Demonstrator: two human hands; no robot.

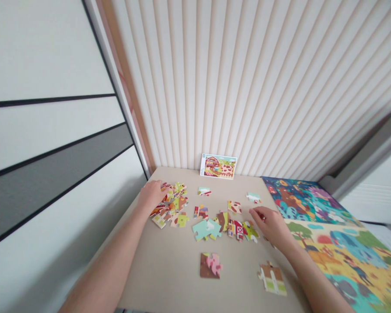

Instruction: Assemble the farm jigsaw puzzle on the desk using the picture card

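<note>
Red-and-green jigsaw pieces [237, 229] run sideways between left hand [154, 195] and right hand [270, 225].

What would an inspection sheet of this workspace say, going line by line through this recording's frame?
surface: a beige board carrying everything below.
puzzle things: a heap of jigsaw pieces, a looser cluster of jigsaw pieces, and a farm picture card propped against the wall.
clutter: a colourful printed animal-scene sheet along the right side.
hands: the left hand rests on the heap; the right hand is beside the cluster, and whether it holds a piece cannot be told.
cables: nothing seen.
surroundings: a pleated cream wall behind, white and grey panels on the left.
</note>
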